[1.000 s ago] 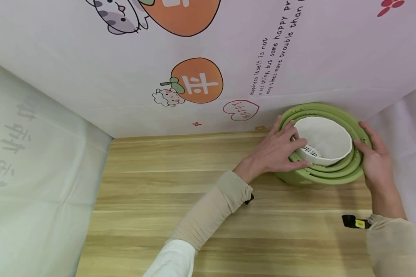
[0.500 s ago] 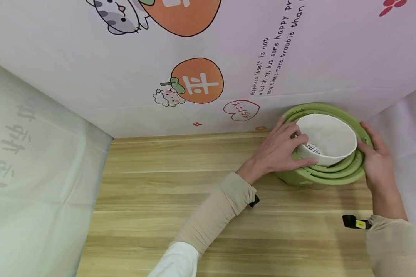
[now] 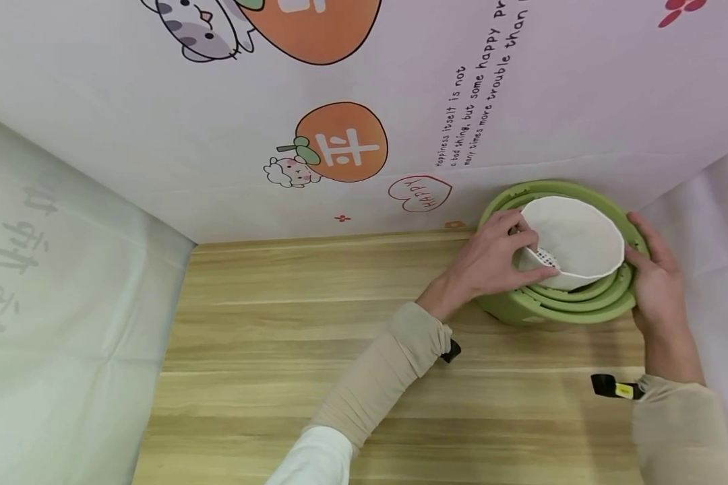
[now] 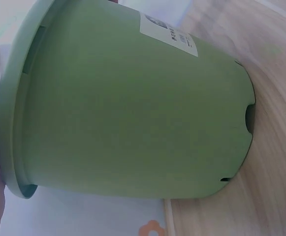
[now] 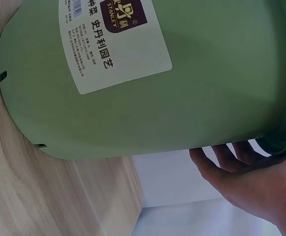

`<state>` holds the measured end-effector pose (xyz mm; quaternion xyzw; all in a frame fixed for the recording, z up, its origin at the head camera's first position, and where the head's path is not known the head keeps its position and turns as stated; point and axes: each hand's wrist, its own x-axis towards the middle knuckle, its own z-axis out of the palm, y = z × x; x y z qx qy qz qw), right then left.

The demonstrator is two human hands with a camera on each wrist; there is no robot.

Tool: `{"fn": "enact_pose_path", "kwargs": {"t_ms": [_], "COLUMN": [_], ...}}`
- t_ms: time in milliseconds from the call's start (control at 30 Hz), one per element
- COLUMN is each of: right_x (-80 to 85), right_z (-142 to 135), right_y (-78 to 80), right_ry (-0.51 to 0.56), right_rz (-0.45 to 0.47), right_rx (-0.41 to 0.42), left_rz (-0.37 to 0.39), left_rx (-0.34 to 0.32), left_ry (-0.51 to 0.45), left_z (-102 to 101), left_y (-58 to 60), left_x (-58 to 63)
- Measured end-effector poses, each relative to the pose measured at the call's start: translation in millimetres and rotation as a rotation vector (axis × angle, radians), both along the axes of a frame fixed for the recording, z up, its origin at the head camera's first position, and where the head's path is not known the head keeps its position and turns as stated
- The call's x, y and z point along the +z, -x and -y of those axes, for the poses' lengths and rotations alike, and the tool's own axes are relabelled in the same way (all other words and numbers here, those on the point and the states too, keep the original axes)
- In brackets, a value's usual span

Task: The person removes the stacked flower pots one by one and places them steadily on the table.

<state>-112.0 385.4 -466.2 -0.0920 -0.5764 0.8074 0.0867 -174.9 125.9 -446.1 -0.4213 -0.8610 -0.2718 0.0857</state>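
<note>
A white flower pot (image 3: pixel 576 232) with small holes in its base sits inside several nested green flower pots (image 3: pixel 573 316) by the back wall. My left hand (image 3: pixel 494 252) pinches the white pot's near-left rim between thumb and fingers, and the pot stands a little above the inner green rims. On the far right, my right hand (image 3: pixel 661 289) grips the outer green rim, thumb over the top. Fingers of that hand (image 5: pixel 226 169) show beneath the rim in the right wrist view. A printed label (image 5: pixel 115 46) is stuck on the outer green pot's side.
The pots stand on a wood-grain table (image 3: pixel 315 350) against a printed back sheet (image 3: pixel 218 148). A pale sheet (image 3: pixel 67 303) hangs on the left, and another side sheet (image 3: pixel 722 236) rises close to my right hand.
The white pot has shifted up and slightly right out of the inner green pot. My left fingers have come off the outer green rim and drawn together on the white rim. My right hand stays put.
</note>
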Motion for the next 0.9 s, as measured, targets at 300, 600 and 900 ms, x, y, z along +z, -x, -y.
{"fn": "enact_pose_path", "kwargs": {"t_ms": [300,600,900], "right_x": [-0.7,-0.4,-0.6], "right_z": [2.5,2.6,4.2], "right_y": [0.7,2.4,1.6], "right_ry": [0.011,-0.014,0.019], "right_rz": [0.002,0.009,0.005], "right_rx": [-0.017,-0.018,-0.029], "left_rz": [0.027,-0.061,-0.129], "left_rx": [-0.01,-0.026,-0.047], "left_ry": [-0.076,-0.235,-0.38], "left_z": [1.2,1.9,3.1], "left_y": [0.7,1.6,3.6], "left_x": [0.1,-1.4,3.2]}}
